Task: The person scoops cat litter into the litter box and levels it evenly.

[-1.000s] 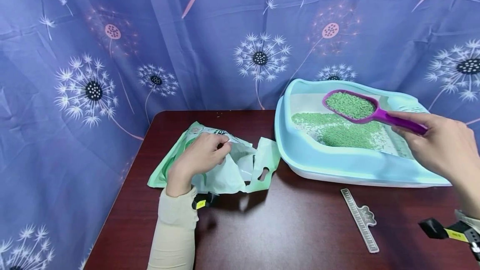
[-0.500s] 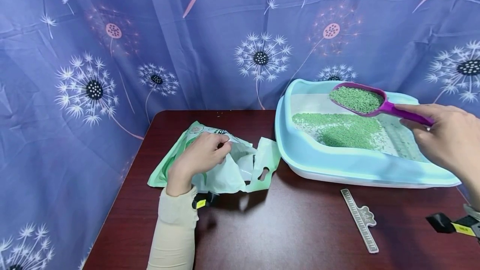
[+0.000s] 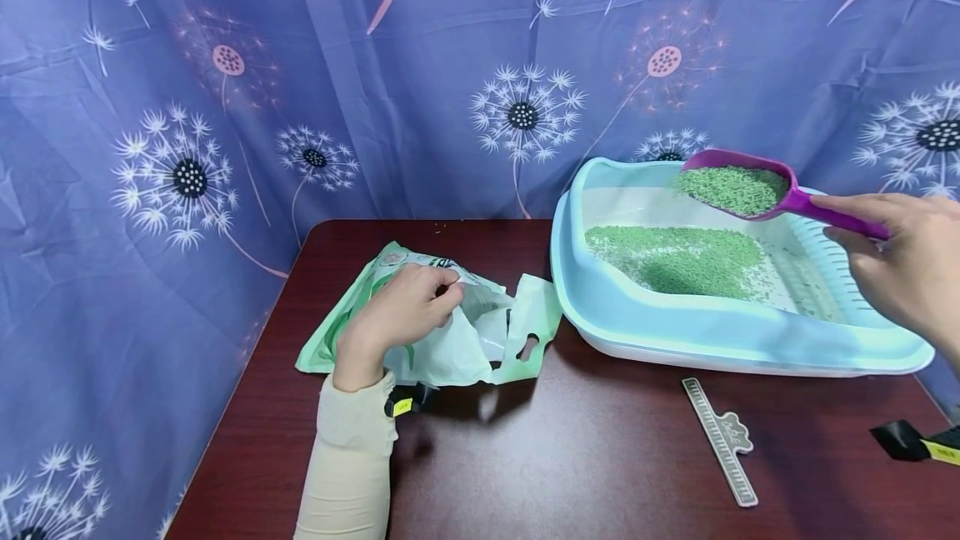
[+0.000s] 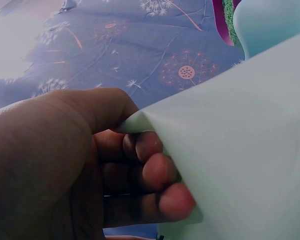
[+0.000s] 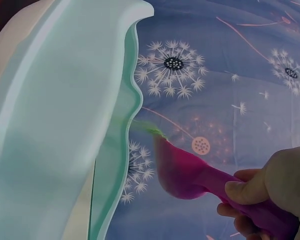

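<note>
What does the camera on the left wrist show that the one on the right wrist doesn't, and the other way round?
Only the left wrist view shows the left hand, pinching the edge of the bag.

Only the right wrist view shows the right hand, gripping the scoop by its handle.

Both show the tray, green pellets and the flowered curtain. The scoop is in both too, though the left view catches just a sliver.

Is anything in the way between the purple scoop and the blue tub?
Nothing visible. The right hand holds the purple scoop above the blue tub, with no object showing between the scoop and the green pellets below. The bag lies clear, left of the tub.
</note>
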The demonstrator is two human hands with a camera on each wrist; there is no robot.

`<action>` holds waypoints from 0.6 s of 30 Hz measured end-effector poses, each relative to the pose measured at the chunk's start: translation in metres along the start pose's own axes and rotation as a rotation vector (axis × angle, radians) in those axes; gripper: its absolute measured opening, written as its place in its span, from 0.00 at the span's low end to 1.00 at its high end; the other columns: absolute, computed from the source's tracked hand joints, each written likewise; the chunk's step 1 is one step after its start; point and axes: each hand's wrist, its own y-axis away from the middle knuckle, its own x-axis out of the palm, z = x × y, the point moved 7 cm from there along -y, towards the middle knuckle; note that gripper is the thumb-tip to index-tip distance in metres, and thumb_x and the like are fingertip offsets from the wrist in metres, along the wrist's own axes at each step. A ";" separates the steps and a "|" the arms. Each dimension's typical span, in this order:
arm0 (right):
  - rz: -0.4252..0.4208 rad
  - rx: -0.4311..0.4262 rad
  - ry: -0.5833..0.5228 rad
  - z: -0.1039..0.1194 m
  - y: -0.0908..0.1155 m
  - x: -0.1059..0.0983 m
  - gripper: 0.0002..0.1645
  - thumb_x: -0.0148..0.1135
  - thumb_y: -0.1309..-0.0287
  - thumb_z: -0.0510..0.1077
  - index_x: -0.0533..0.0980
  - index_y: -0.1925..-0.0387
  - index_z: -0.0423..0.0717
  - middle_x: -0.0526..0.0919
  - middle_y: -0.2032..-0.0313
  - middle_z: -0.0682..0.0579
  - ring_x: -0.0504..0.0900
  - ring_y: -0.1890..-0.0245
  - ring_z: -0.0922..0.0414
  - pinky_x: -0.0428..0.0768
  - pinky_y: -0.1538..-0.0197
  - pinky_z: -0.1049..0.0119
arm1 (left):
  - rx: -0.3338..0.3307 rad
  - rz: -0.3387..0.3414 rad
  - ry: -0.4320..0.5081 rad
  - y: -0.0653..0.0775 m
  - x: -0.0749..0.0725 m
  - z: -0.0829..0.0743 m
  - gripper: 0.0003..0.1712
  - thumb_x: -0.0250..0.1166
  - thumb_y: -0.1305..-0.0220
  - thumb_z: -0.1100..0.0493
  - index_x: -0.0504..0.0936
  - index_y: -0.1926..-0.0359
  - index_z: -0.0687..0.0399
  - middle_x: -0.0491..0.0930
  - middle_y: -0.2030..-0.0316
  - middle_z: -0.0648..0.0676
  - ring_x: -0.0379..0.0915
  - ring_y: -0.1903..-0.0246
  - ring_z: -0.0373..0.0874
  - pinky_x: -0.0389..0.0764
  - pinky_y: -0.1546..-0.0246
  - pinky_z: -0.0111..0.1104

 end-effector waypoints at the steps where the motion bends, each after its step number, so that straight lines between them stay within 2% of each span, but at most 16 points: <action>1: -0.014 -0.002 -0.023 0.000 0.000 -0.001 0.19 0.63 0.56 0.24 0.83 0.58 0.35 0.82 0.57 0.80 0.54 0.65 0.95 0.54 0.64 0.76 | 0.001 0.000 0.001 0.000 0.000 0.000 0.21 0.48 0.34 0.56 0.63 0.86 0.46 0.66 0.91 0.42 0.58 0.88 0.36 0.60 0.82 0.30; 3: -0.039 -0.007 -0.057 -0.001 -0.001 -0.001 0.19 0.62 0.56 0.23 0.83 0.59 0.34 0.67 0.60 0.98 0.57 0.65 0.95 0.54 0.63 0.75 | 0.001 0.000 0.001 0.000 0.000 0.000 0.21 0.48 0.34 0.56 0.63 0.86 0.46 0.66 0.91 0.42 0.57 0.88 0.36 0.60 0.82 0.30; 4: -0.047 -0.006 -0.058 -0.002 -0.001 -0.002 0.19 0.62 0.56 0.22 0.83 0.59 0.33 0.68 0.61 0.98 0.57 0.65 0.94 0.53 0.62 0.75 | 0.001 0.000 0.001 0.000 0.000 0.000 0.21 0.48 0.34 0.56 0.63 0.86 0.45 0.66 0.91 0.42 0.57 0.88 0.36 0.60 0.82 0.30; 5: -0.052 -0.008 -0.055 -0.002 -0.002 -0.002 0.19 0.62 0.56 0.22 0.83 0.60 0.33 0.77 0.60 0.89 0.56 0.66 0.93 0.53 0.62 0.74 | -0.001 0.004 0.003 0.000 0.000 0.000 0.21 0.48 0.33 0.56 0.63 0.86 0.45 0.66 0.91 0.42 0.57 0.89 0.36 0.60 0.82 0.30; 7: -0.055 -0.006 -0.036 -0.002 -0.003 -0.002 0.18 0.61 0.55 0.21 0.82 0.59 0.32 0.88 0.61 0.63 0.54 0.66 0.93 0.52 0.60 0.72 | -0.004 0.010 0.013 0.000 0.001 0.000 0.21 0.47 0.33 0.56 0.63 0.86 0.46 0.66 0.91 0.43 0.57 0.89 0.36 0.60 0.83 0.31; 8: -0.055 -0.003 -0.025 -0.003 -0.004 -0.002 0.18 0.61 0.55 0.21 0.82 0.59 0.31 0.88 0.62 0.49 0.53 0.66 0.93 0.51 0.59 0.71 | -0.007 0.013 0.018 0.000 0.001 0.000 0.21 0.47 0.32 0.55 0.64 0.86 0.46 0.66 0.91 0.43 0.56 0.89 0.36 0.60 0.83 0.30; 10: -0.054 0.006 -0.009 -0.004 -0.005 -0.001 0.18 0.60 0.54 0.20 0.81 0.58 0.30 0.80 0.64 0.24 0.52 0.64 0.92 0.51 0.55 0.69 | -0.011 0.017 0.025 0.000 0.001 0.001 0.22 0.47 0.32 0.55 0.64 0.86 0.46 0.66 0.91 0.43 0.56 0.89 0.37 0.61 0.83 0.31; 12: -0.057 0.020 -0.015 -0.006 -0.005 0.000 0.18 0.59 0.53 0.19 0.81 0.58 0.29 0.79 0.63 0.23 0.51 0.62 0.93 0.52 0.51 0.67 | -0.016 0.019 0.031 0.000 0.001 0.002 0.22 0.47 0.32 0.55 0.64 0.86 0.46 0.66 0.91 0.43 0.56 0.90 0.37 0.61 0.83 0.31; 14: -0.061 0.031 -0.029 -0.008 -0.005 0.000 0.19 0.57 0.53 0.18 0.80 0.57 0.28 0.79 0.62 0.23 0.51 0.61 0.93 0.52 0.49 0.69 | -0.019 0.021 0.031 0.000 0.001 0.002 0.22 0.47 0.33 0.55 0.65 0.86 0.46 0.67 0.91 0.43 0.56 0.90 0.37 0.61 0.83 0.31; 16: -0.073 0.037 -0.064 -0.010 -0.005 0.000 0.20 0.56 0.53 0.17 0.80 0.57 0.28 0.87 0.57 0.46 0.53 0.60 0.93 0.54 0.49 0.74 | -0.021 0.023 0.029 0.000 0.001 0.002 0.22 0.47 0.32 0.55 0.65 0.86 0.45 0.67 0.90 0.43 0.56 0.90 0.36 0.61 0.83 0.31; 18: -0.089 0.031 -0.108 -0.011 -0.005 0.000 0.21 0.55 0.54 0.17 0.80 0.57 0.28 0.84 0.55 0.74 0.57 0.60 0.93 0.54 0.52 0.82 | -0.020 0.023 0.030 0.000 0.001 0.002 0.22 0.47 0.32 0.55 0.65 0.86 0.45 0.67 0.90 0.43 0.56 0.90 0.36 0.61 0.83 0.31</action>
